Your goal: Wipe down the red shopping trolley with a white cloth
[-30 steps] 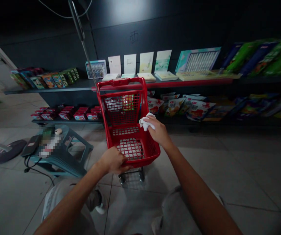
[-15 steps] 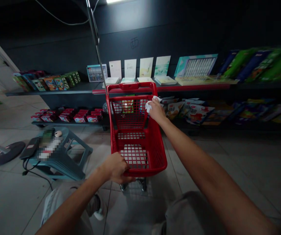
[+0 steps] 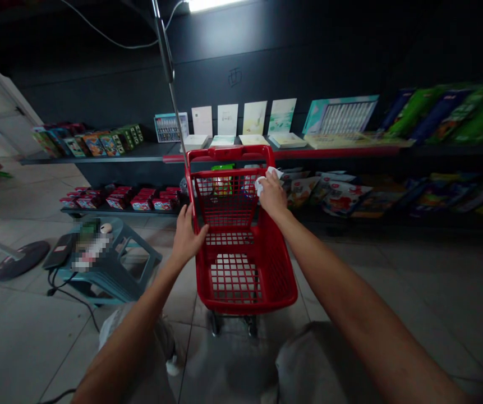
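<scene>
Here, a red plastic shopping cart with a grid-walled basket (image 3: 247,307) stands on the tiled floor directly before the person, its handle end toward a dark shelf with a red front edge (image 3: 329,151). The right hand (image 3: 274,196), its fingers curled, pinches a crumpled white cloth (image 3: 260,185) (possibly a tissue) at the cart's far right rim, close to the handle. The left hand (image 3: 187,235) is at the left rim, fingers loosely spread and thumb apart, with nothing gripped; whether it touches the rim I cannot tell. Pale upright books (image 3: 254,118) line the shelf beyond the handle, with glossy snack bags (image 3: 342,196) below to the right. Well left of the cart stands a blue-grey plastic stool (image 3: 115,280), near small red boxes (image 3: 142,201) on the lower shelf.
</scene>
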`<act>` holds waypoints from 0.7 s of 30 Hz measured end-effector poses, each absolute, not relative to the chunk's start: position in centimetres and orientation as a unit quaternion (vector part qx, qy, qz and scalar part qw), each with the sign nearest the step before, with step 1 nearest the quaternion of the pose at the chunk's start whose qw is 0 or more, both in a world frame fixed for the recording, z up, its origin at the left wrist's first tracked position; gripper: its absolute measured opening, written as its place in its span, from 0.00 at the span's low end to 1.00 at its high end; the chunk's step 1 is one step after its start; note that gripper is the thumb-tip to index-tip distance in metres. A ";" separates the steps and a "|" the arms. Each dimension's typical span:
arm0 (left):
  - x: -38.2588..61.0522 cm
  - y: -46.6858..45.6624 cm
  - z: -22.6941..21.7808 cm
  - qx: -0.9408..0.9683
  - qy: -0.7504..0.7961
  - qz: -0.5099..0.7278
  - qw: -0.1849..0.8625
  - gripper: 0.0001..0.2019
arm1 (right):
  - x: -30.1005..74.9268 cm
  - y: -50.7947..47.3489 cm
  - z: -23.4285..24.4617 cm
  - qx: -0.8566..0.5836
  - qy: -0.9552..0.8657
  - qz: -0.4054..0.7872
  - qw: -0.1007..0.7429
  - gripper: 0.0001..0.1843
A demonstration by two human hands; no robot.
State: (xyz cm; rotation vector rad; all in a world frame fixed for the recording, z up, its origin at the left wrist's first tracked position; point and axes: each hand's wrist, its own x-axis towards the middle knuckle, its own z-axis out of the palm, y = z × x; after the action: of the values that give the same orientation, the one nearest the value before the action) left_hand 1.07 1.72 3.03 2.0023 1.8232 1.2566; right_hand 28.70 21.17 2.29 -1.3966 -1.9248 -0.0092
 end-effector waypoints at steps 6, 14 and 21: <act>0.2 5.3 1.7 0.601 0.617 0.457 0.223 0.39 | 27.7 18.2 2.2 -0.494 -0.782 -0.034 0.379 0.27; 0.5 3.7 2.2 0.592 0.648 0.421 0.230 0.41 | 21.1 17.3 6.0 -0.395 -0.811 -0.004 0.431 0.33; 1.0 3.2 2.0 0.600 0.649 0.415 0.215 0.44 | 12.9 20.3 4.0 -0.406 -0.804 -0.005 0.433 0.39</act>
State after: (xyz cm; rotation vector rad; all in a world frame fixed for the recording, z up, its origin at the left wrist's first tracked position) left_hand 1.04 3.19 1.96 1.6641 1.8012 1.1497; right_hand 12.90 20.35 4.04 -1.0118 -2.0041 -0.0119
